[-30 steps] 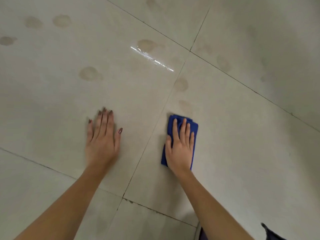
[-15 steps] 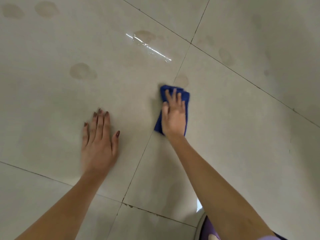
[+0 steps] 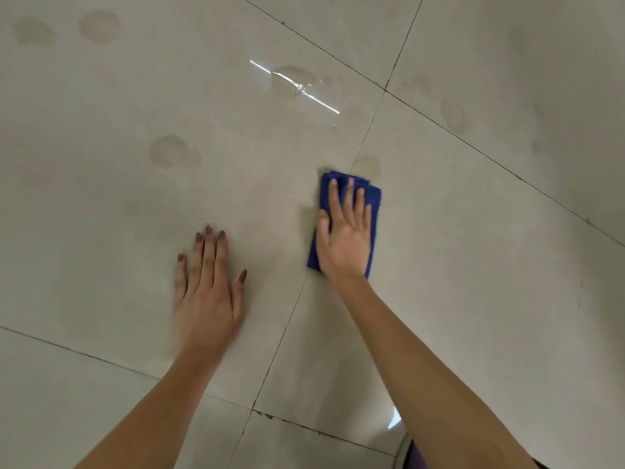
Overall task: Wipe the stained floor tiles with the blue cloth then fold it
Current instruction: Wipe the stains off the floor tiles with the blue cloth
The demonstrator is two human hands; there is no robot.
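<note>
Pale floor tiles (image 3: 473,265), wiping under way: right hand (image 3: 345,236) flat on the blue cloth (image 3: 374,198); left hand (image 3: 206,296) open, empty, bracing. Next, push toward stain (image 3: 368,165).

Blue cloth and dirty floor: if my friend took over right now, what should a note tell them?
Right hand: flat, palm down, pressing the blue cloth on the tile seam.
Left hand: flat on the bare tile, holding nothing.
Cloth: bunched up under the right hand, just short of a faint stain.
Done: no stains near the hands.
Left: brown ring stain, wet shiny stain, two far-left stains, marks on the right tile. Then fold the cloth.
</note>
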